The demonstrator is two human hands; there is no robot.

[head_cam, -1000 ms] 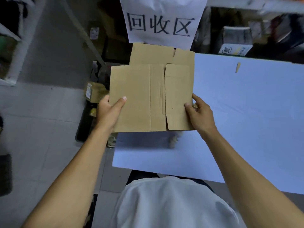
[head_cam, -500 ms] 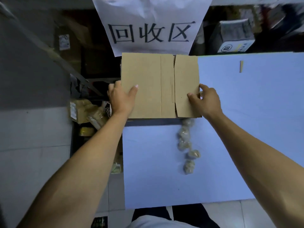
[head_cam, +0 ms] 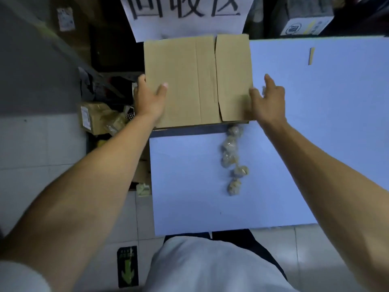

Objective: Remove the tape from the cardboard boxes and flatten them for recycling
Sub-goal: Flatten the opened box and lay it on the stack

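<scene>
Flattened cardboard box (head_cam: 189,81) is laid at far left corner of the blue counter (head_cam: 315,144), its left part overhanging the edge, just below a white paper sign (head_cam: 185,17). Box's left edge is gripped by left hand (head_cam: 149,100), thumb on top. Right hand (head_cam: 267,102) is released, fingers spread by box's right edge; contact can't be told. Crumpled tape wads (head_cam: 231,161) are strung across counter nr box's near edge.

Blue counter (head_cam: 315,123) under a white paper sign (head_cam: 187,20) with black characters. Off the counter's left edge, a labelled parcel (head_cam: 92,116) on the tiled floor (head_cam: 42,154). Beyond its far edge, a dark printed box (head_cam: 307,17).
</scene>
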